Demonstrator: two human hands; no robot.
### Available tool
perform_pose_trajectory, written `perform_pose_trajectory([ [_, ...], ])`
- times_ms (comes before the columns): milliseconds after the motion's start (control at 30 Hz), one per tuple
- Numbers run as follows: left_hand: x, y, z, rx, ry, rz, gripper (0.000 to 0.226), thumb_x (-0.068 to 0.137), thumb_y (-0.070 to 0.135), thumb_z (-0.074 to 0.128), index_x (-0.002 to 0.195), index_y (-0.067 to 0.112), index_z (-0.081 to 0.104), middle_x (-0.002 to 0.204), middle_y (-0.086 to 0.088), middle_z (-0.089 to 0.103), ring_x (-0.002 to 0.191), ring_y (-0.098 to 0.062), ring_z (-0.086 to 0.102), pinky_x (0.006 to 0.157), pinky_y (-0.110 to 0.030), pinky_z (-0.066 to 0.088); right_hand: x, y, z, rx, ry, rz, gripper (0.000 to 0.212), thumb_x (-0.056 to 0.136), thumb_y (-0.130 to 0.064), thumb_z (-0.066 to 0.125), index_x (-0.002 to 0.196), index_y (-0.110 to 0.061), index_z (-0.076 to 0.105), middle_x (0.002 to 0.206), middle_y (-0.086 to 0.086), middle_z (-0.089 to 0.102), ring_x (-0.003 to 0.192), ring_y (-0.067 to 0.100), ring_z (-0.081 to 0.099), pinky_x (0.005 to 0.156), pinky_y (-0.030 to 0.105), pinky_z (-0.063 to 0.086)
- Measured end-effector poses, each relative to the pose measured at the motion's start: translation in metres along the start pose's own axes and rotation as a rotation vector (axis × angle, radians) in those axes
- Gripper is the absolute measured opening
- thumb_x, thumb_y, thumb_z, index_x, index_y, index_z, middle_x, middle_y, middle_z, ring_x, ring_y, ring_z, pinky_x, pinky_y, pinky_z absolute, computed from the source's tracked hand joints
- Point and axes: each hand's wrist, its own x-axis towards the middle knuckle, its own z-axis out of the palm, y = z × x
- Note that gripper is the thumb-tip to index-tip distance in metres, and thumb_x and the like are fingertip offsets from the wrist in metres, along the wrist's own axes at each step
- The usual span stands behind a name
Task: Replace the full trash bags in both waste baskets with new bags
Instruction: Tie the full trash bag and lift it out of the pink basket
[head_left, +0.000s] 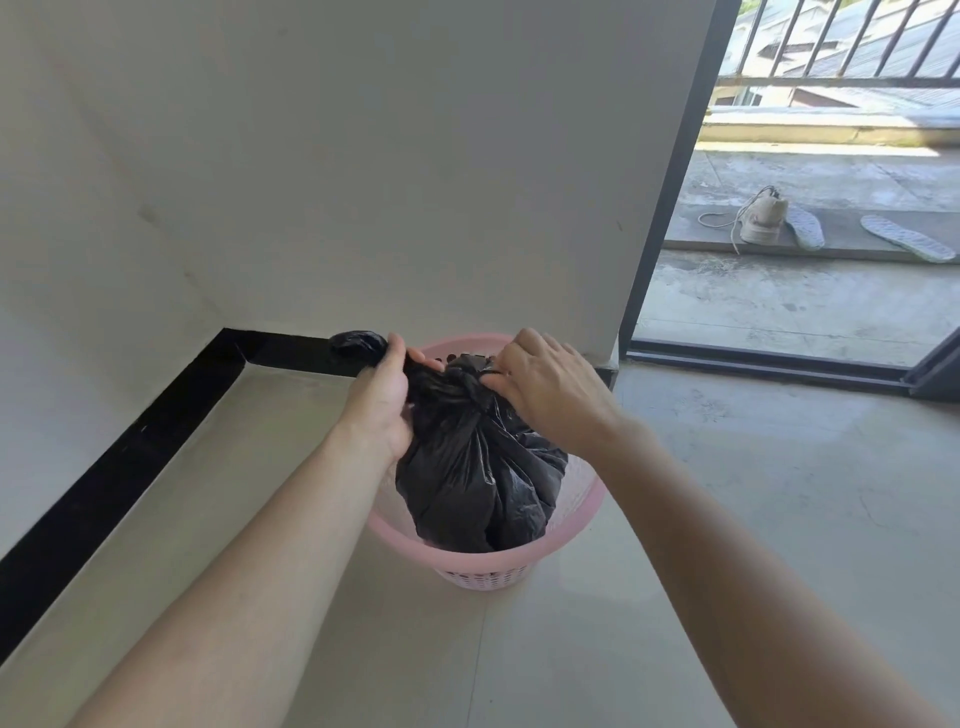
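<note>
A full black trash bag (475, 478) stands in a pink perforated waste basket (571, 535) on the floor by the wall. Its top is gathered into a knot between my hands. My left hand (382, 400) grips one end of the gathered plastic, and a black tail of it sticks out past my thumb at the left. My right hand (545, 384) pinches the other end at the knot. The bag bulges above the basket's rim.
White walls (363, 182) meet in a corner behind the basket, with a black skirting strip (130, 457) along the floor. An open doorway with a dark frame (670, 182) at the right leads to a balcony, where a shoe (761, 221) and two insoles (906, 239) lie.
</note>
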Motion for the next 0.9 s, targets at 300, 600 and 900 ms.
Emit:
perform_pose_trajectory([
  [300, 0.008, 0.002, -0.019, 0.273, 0.081, -0.085, 0.029, 0.099, 0.032, 0.05, 0.078, 0.017, 0.063, 0.078, 0.0, 0.066, 0.061, -0.013, 0.045, 0.061, -0.028, 0.042, -0.03, 0.017, 0.014, -0.052, 0.037, 0.148, 0.022, 0.102, -0.036, 0.047, 0.102, -0.016, 0.057, 0.101, 0.002, 0.062, 0.087, 0.026, 0.062, 0.073, 0.038, 0.046],
  [600, -0.026, 0.028, 0.008, 0.855, 0.441, 0.784, 0.105, 0.077, 0.036, 0.077, 0.153, 0.011, 0.01, 0.155, -0.014, 0.023, 0.143, -0.03, 0.022, 0.114, -0.049, 0.023, -0.024, 0.008, 0.024, 0.33, 0.065, 0.198, 0.02, 0.101, -0.028, 0.052, 0.091, -0.016, 0.039, 0.09, -0.001, 0.053, 0.078, 0.024, 0.046, 0.069, 0.036, 0.036],
  [900, -0.025, -0.023, -0.006, 1.58, -0.291, 0.392, 0.102, 0.077, 0.065, 0.064, 0.153, 0.036, 0.003, 0.163, -0.005, 0.003, 0.15, -0.026, 0.002, 0.121, -0.05, 0.013, -0.014, 0.009, 0.029, 0.373, -0.032, 0.206, 0.024, 0.101, -0.031, 0.051, 0.089, -0.015, 0.039, 0.078, -0.001, 0.052, 0.069, 0.023, 0.048, 0.063, 0.037, 0.039],
])
